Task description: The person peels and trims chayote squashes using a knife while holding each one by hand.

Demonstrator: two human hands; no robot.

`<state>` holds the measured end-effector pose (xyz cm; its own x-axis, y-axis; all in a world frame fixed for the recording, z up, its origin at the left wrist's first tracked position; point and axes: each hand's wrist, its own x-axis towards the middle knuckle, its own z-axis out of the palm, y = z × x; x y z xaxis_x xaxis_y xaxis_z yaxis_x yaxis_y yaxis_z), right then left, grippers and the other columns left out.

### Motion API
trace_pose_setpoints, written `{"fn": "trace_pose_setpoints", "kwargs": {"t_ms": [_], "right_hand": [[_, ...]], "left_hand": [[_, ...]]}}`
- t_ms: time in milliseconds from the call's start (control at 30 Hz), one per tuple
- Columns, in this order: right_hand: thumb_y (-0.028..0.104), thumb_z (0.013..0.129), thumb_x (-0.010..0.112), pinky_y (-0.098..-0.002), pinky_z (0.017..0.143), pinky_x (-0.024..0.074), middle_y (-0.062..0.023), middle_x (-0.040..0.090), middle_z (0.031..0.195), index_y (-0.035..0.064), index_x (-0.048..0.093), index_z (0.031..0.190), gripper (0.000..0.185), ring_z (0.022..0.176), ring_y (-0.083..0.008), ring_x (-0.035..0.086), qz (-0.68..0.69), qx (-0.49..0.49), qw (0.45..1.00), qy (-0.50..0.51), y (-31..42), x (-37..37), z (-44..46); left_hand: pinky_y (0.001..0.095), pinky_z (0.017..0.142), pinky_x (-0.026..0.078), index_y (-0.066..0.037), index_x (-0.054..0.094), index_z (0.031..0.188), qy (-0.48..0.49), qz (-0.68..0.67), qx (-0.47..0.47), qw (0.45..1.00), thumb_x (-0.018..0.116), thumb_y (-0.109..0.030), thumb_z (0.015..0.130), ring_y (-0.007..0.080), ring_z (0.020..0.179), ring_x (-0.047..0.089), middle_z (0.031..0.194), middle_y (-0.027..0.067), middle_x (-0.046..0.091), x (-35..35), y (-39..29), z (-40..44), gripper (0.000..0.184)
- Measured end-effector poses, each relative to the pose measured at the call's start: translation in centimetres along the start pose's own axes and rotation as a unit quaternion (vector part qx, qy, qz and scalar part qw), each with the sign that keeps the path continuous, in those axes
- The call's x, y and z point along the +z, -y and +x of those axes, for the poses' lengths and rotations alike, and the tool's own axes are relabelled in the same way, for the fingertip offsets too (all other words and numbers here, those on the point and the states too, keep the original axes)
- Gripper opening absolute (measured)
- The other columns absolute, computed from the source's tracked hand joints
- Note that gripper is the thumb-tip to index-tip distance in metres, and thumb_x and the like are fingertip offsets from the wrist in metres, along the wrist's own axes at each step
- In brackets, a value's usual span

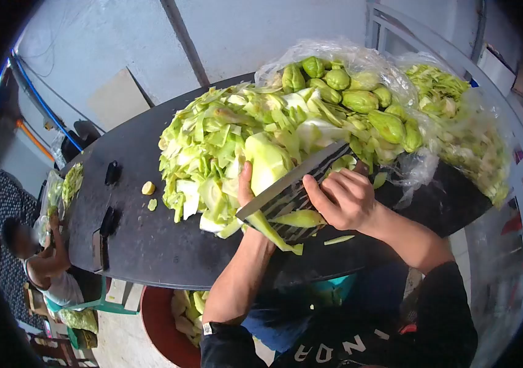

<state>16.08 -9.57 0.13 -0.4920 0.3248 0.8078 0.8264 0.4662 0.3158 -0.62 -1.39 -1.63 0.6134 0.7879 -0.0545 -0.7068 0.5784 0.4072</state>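
In my right hand [347, 199] is a knife [295, 179], its handle inside my closed fingers. The broad blade slants down to the left, across the front of a large peeled pale-green chayote [264, 161]. My left hand [245, 184] cups this chayote from the near left side, thumb up. The blade hides most of its fingers. A long green strip of peel [274, 236] hangs below the blade edge, beside another green piece [298, 218]. Behind both hands rises a big heap of peels and cut pieces [212, 135].
Whole chayotes [359, 101] lie in a clear plastic bag [359, 55] at the back right. Another bag of shreds [470, 135] stands further right. Dark objects [110, 221] lie left on the black table [145, 257]. A red tub [157, 325] stands below; another person [53, 264] sits left.
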Motion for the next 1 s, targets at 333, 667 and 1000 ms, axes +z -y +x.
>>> {"fn": "trace_pose_setpoints", "kwargs": {"t_ms": [333,667,1000], "right_hand": [[0.007,0.076,0.064,-0.0313,0.048,0.0484,-0.0043,0.051,0.069,-0.0017,0.067,0.107,0.033,0.055,-0.0187,0.057,0.007,0.076,0.997,0.024,-1.4,0.8,-1.3],[0.004,0.072,0.066,-0.0344,0.05,0.0511,-0.0067,0.059,0.066,-0.0005,0.067,0.102,0.03,0.055,-0.0248,0.062,0.024,0.151,0.987,0.056,-3.3,0.7,-1.5],[0.004,0.074,0.063,-0.0408,0.055,0.0531,-0.0108,0.064,0.074,0.0038,0.062,0.096,0.022,0.064,-0.0314,0.066,0.047,0.221,0.97,0.092,-3.9,1.4,-2.4]], "left_hand": [[0.0461,0.103,0.044,-0.009,0.053,0.134,-0.012,0.033,-0.011,0.999,0.055,-0.048,0.092,0.0298,0.116,0.057,0.125,0.013,0.061,0.5,0.0,-0.6,0.057],[0.0429,0.08,0.057,-0.007,0.058,0.123,-0.039,0.021,0.067,0.997,0.053,-0.049,0.093,0.0282,0.096,0.066,0.11,0.0109,0.066,0.4,-0.8,0.4,0.051],[0.0453,0.072,0.057,-0.007,0.053,0.129,-0.001,0.076,0.057,0.995,0.056,-0.05,0.091,0.0334,0.091,0.067,0.109,0.0159,0.065,0.3,-0.3,-0.2,0.058]]}}
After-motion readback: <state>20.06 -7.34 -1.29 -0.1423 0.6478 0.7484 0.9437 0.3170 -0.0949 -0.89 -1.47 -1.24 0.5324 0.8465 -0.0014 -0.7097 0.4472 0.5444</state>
